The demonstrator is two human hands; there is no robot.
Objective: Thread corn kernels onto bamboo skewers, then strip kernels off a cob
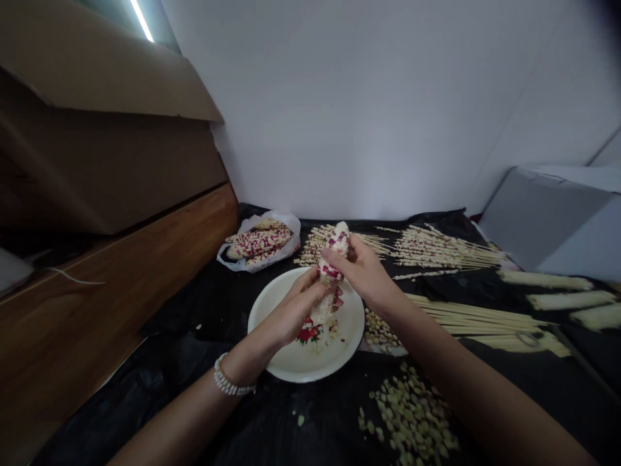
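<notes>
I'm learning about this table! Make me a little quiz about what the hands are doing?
1. True or false: the left hand and the right hand are both holding the speckled corn cob.
2. Which wrist wears the bead bracelet? A: left. B: right.
3. Fill the gap: a red ____ is painted on the white plate.

Key: 1 true; 2 A; 3 flower.
</notes>
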